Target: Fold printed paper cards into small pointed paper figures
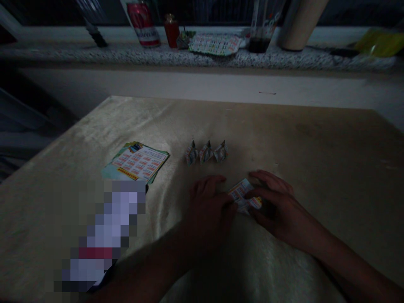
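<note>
A small printed sheet [243,194], apparently folded, lies on the table between my hands. My left hand [213,204] rests at its left edge, fingers partly spread, with the thumb side touching the paper. From the right, my right hand [274,200] reaches over the sheet with its fingers apart, fingertips on its upper face and right edge. Three small folded paper shapes [206,153] stand in a row beyond my left hand. A stack of printed calendar sheets [139,160] lies farther left.
A pixelated, lit object [110,227] lies left of my left forearm. Along the speckled windowsill [120,57] stand a red can [144,25], a red jar [172,33], a printed paper tray [215,44], a glass with dark liquid [260,38] and a cylinder [301,25].
</note>
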Action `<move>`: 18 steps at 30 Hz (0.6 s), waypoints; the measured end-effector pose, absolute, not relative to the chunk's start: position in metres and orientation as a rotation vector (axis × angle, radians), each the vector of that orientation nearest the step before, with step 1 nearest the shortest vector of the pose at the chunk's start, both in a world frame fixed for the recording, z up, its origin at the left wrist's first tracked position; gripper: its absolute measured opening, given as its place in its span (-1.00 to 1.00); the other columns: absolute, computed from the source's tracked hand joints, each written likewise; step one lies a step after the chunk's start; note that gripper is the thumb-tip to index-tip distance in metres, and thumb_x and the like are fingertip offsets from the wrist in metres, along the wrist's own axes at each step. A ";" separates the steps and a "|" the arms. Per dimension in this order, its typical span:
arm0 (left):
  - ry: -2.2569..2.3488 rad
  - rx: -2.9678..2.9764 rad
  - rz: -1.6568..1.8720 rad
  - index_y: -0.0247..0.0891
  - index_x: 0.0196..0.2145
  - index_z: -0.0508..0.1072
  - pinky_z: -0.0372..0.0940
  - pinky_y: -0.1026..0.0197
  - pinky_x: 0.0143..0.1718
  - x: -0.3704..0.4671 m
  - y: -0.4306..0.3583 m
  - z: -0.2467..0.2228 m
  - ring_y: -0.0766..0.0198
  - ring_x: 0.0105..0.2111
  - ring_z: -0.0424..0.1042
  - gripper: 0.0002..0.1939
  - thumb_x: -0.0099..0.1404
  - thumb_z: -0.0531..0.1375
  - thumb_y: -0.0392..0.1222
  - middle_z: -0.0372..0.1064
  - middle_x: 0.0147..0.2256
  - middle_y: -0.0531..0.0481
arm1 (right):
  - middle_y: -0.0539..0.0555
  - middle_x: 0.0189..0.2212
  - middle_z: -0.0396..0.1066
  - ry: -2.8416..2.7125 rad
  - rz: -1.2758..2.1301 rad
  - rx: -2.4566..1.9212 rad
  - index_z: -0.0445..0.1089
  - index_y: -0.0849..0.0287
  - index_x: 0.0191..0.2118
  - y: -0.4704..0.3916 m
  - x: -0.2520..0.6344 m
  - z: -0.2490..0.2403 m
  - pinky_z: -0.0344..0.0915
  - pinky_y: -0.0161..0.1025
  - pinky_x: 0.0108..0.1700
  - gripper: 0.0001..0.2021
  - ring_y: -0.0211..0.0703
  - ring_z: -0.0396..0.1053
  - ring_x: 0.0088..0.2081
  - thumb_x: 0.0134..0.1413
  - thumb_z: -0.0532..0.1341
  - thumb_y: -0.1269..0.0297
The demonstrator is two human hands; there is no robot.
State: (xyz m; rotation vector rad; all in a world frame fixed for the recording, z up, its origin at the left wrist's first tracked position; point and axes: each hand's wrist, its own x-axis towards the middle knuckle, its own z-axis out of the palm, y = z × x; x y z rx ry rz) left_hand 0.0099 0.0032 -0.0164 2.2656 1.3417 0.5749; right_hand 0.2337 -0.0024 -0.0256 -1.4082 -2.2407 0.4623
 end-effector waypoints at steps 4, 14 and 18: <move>1.481 2.236 0.564 -0.23 -0.30 0.60 0.09 -0.39 0.18 0.016 0.004 -0.019 -0.20 0.22 0.19 -0.86 0.35 0.22 -0.22 0.23 0.23 -0.21 | 0.13 0.27 0.26 -2.264 0.448 -1.408 0.50 -0.03 -0.05 -0.002 0.236 -0.027 0.17 0.26 0.25 -0.71 0.22 0.16 0.33 0.09 0.30 0.37; 1.550 2.206 0.538 -0.26 -0.39 0.56 0.06 -0.43 0.19 0.019 0.004 -0.019 -0.27 0.24 0.18 -0.85 0.30 0.27 -0.17 0.21 0.24 -0.28 | 0.16 0.28 0.26 -2.268 0.467 -1.422 0.50 0.01 -0.06 -0.003 0.234 -0.023 0.13 0.27 0.26 -0.76 0.21 0.13 0.35 0.15 0.26 0.37; 1.548 2.207 0.534 -0.26 -0.39 0.57 0.06 -0.42 0.20 0.019 0.005 -0.019 -0.28 0.24 0.17 -0.83 0.30 0.28 -0.14 0.22 0.25 -0.27 | 0.16 0.29 0.24 -2.299 0.490 -1.412 0.48 0.01 -0.03 -0.003 0.235 -0.022 0.12 0.25 0.28 -0.75 0.20 0.10 0.37 0.17 0.26 0.36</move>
